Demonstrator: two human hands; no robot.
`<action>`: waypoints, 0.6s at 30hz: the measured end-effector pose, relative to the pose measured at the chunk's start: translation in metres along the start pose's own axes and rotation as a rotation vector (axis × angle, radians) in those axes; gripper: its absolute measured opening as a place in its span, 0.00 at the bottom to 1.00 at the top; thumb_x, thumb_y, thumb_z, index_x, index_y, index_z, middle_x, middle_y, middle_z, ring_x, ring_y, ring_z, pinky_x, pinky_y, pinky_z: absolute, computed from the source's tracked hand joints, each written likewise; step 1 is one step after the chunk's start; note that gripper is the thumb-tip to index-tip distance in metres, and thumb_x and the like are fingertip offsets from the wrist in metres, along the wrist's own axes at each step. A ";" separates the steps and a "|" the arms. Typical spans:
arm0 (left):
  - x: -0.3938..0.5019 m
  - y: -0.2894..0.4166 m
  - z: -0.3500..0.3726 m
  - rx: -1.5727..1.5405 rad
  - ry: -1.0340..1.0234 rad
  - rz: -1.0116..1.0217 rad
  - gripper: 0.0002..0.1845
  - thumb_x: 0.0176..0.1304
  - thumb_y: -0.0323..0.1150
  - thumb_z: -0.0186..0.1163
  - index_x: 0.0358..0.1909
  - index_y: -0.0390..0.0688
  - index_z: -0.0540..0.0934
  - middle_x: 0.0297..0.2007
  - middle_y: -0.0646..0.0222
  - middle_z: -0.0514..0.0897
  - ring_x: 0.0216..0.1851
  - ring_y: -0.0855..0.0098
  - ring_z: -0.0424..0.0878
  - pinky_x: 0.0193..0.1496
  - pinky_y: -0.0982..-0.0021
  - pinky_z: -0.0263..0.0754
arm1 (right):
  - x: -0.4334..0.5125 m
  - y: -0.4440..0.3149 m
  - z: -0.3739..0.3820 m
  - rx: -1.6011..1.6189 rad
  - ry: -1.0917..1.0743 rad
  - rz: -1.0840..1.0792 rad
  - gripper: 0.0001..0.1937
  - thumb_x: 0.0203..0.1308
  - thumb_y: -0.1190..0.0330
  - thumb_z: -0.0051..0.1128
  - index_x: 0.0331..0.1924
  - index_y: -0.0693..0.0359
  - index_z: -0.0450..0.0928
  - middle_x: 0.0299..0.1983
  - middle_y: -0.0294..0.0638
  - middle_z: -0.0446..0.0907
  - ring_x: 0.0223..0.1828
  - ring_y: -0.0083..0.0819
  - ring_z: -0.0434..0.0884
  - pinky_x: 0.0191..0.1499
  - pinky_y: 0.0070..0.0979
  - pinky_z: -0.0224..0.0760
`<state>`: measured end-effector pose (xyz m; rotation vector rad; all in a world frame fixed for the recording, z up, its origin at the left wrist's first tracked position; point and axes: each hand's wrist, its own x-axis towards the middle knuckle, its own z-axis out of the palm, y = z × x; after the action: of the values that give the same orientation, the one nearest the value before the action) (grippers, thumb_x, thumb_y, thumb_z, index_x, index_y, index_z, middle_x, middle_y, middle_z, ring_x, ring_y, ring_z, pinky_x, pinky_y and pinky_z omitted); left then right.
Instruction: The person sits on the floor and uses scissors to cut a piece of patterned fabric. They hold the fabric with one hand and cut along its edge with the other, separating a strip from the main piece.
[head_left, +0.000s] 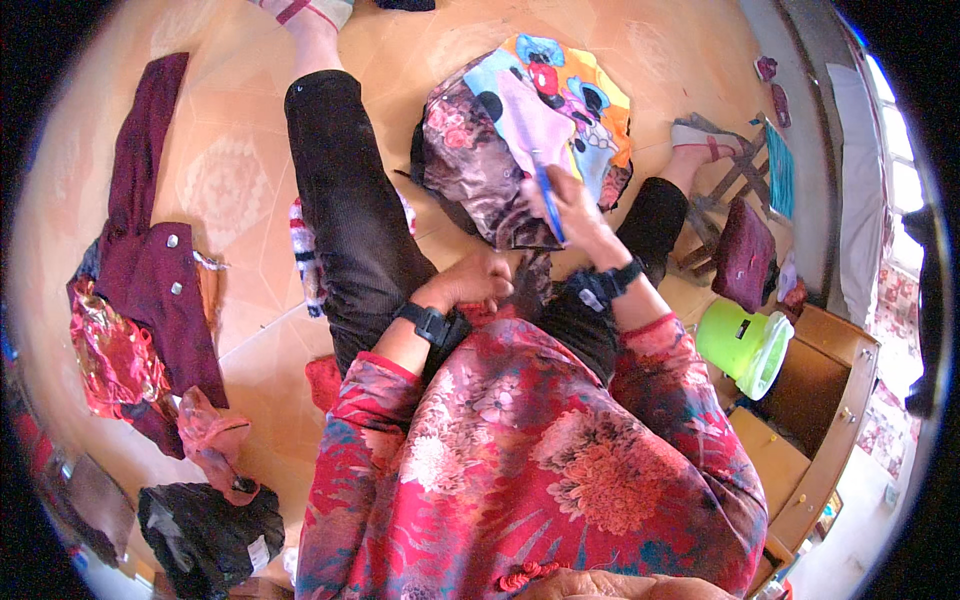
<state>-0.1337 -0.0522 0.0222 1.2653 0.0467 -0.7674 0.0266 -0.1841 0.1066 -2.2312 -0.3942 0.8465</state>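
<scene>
On the floor between the outstretched legs lies a rounded piece of dark floral fabric (480, 180). A bright cartoon-print cloth (525, 120) rests over its far right part. My right hand (574, 206) is closed around a slim blue stick that looks like a pen (546, 196), held slantwise above the fabric; motion blurs the hand. My left hand (476, 279) is curled into a loose fist by the lap, just short of the fabric's near edge, with nothing visible in it.
Left are a maroon garment (165, 277), shiny red-gold material (116, 352), a pink plastic bag (210, 435) and a black bag (210, 532). Right are a maroon cushion-like item (742, 255), a lime-green bucket (735, 345) and an open wooden cabinet (832, 337). Striped cloth (306, 255) lies beside the left leg.
</scene>
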 end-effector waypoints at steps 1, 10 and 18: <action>-0.001 -0.002 0.009 0.033 -0.053 -0.081 0.09 0.62 0.35 0.60 0.36 0.39 0.82 0.25 0.66 0.84 0.26 0.73 0.85 0.30 0.66 0.81 | -0.011 0.010 -0.016 -0.112 0.180 -0.178 0.23 0.65 0.53 0.60 0.49 0.66 0.76 0.35 0.46 0.82 0.37 0.33 0.81 0.41 0.37 0.74; 0.015 0.003 -0.059 0.228 1.240 0.209 0.10 0.63 0.30 0.62 0.43 0.38 0.79 0.33 0.61 0.84 0.34 0.67 0.83 0.43 0.66 0.78 | -0.097 0.110 -0.077 -0.836 0.713 0.003 0.21 0.57 0.54 0.64 0.46 0.59 0.76 0.43 0.45 0.79 0.46 0.47 0.77 0.49 0.44 0.70; 0.048 -0.004 -0.088 0.697 1.320 -0.119 0.12 0.54 0.31 0.64 0.35 0.32 0.75 0.33 0.46 0.82 0.39 0.48 0.82 0.46 0.55 0.74 | -0.087 0.134 -0.088 -0.661 0.750 -0.015 0.22 0.59 0.54 0.62 0.50 0.61 0.77 0.48 0.44 0.80 0.52 0.46 0.76 0.56 0.40 0.69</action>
<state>-0.0675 0.0003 -0.0316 2.2656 0.9931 0.1130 0.0256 -0.3663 0.0977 -2.9244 -0.3460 -0.2198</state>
